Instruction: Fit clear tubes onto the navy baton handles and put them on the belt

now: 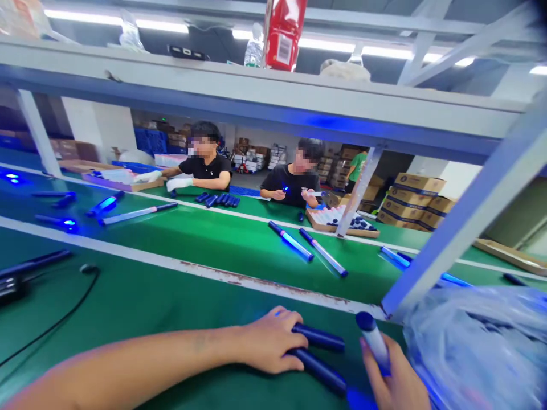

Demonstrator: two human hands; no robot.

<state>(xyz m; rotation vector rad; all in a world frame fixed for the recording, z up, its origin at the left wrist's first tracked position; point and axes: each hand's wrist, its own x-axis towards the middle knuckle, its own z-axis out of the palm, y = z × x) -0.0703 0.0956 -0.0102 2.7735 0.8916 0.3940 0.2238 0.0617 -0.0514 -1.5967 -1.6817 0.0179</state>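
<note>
My left hand [273, 343] reaches in from the left, low over the green bench, its fingers closed around the ends of two dark blue tubes. The upper tube [322, 338] and the lower tube [321, 371] point to the right, a little apart. Close by on the right, my right hand [401, 378] grips a light stick [376, 344] with a whitish translucent body and a dark blue cap, held tilted with the cap up. Blue light falls on the bench below it.
A clear plastic bag [478, 347] bulges beside my right hand. A slanted metal post [461, 228] rises behind it. Lit light sticks [294, 242] lie on the green belt [222, 242]. Across it, two people [209, 165] work near boxes of parts. A black cable [64, 316] lies left.
</note>
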